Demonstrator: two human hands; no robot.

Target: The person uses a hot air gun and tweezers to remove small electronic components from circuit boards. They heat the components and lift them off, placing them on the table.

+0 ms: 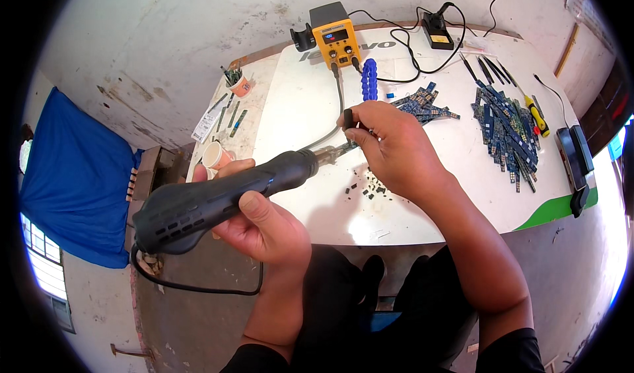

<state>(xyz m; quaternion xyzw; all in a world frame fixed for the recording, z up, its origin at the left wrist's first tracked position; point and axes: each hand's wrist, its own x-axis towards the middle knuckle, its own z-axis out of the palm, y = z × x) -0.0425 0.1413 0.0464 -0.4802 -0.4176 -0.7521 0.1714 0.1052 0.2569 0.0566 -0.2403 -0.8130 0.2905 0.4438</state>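
A black hot air gun (231, 201) lies in my left hand (277, 231), fingers wrapped around its body and thumb along the side. Its metal nozzle (325, 154) points right, toward the spot just under my right hand (389, 142). That hand is closed in a pinch on a slim black tool (348, 118), perhaps tweezers; its lower end is hidden. A small strip of circuit board (347, 148) seems to sit at the nozzle's mouth, mostly covered. Behind my right hand rises a blue segmented flexible arm (370, 79). Small black chips (373, 189) lie scattered on the white table below.
An orange heating station (333, 36) stands at the back, a soldering iron stand (437, 31) to its right. Circuit board strips are piled centrally (426, 103) and at right (505, 129). A yellow screwdriver (538, 117), tweezers (485, 70) and paper cups (216, 155) flank them.
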